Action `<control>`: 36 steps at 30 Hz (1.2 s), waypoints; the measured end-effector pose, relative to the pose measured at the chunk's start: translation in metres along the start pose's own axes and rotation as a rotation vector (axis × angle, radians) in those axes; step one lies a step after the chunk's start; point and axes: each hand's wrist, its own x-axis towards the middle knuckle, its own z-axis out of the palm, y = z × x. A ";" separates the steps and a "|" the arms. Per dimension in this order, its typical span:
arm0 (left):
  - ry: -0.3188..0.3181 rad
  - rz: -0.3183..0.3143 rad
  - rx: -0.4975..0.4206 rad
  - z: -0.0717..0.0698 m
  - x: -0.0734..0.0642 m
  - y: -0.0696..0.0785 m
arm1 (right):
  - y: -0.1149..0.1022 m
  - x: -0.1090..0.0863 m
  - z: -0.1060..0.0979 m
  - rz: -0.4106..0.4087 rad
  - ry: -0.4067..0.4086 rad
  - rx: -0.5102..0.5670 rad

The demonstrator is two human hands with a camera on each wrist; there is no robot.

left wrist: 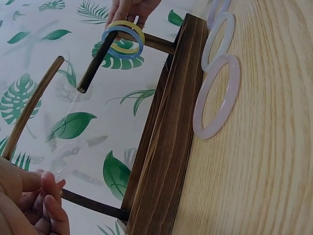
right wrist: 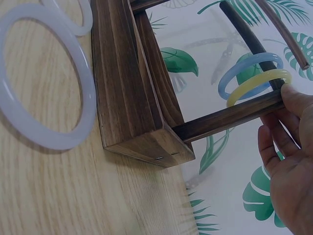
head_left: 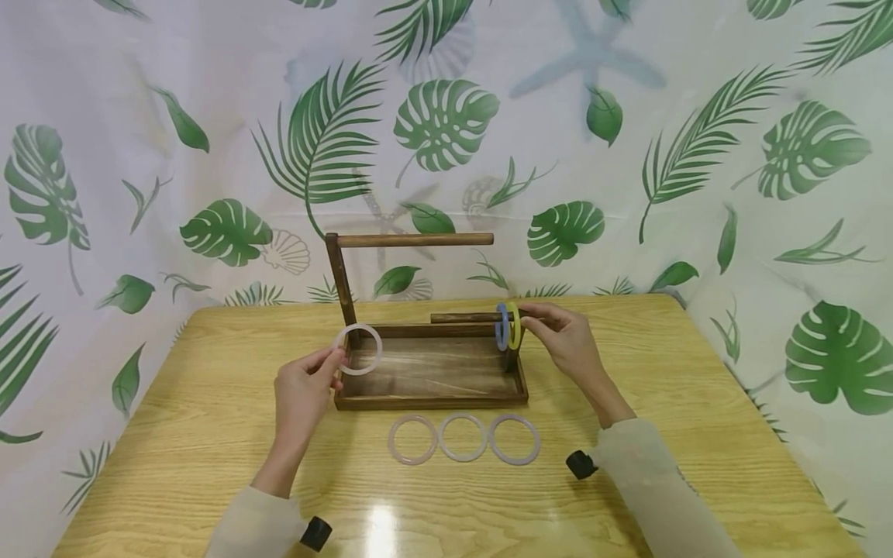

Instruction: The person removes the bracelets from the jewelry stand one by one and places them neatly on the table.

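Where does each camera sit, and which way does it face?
Head: on the head, facing forward and down over the wooden rack; left hand, right hand and sleeves show.
Left wrist: on that wrist, facing across the rack; left hand lower left, right hand at top.
Right wrist: on that wrist, facing the rack's near end; only the right hand shows.
Both wrist views share the blue ring and yellow ring.

The stand (head_left: 432, 402) is wood with visible grain and faint sheen. The rings (right wrist: 88, 93) look smooth, glossy and translucent; the desk (head_left: 174, 434) has glossy wood grain.
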 end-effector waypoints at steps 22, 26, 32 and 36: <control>-0.029 -0.075 0.060 -0.038 -0.011 -0.003 | -0.001 0.000 0.001 -0.010 0.002 -0.019; -0.037 -0.082 0.077 -0.044 -0.014 -0.005 | -0.001 0.000 0.000 -0.001 0.002 -0.011; -0.046 -0.087 0.093 -0.054 -0.019 -0.009 | -0.002 0.000 -0.001 0.006 -0.002 -0.014; -0.061 -0.094 0.106 -0.061 -0.024 -0.010 | -0.002 0.000 -0.001 0.008 -0.005 -0.011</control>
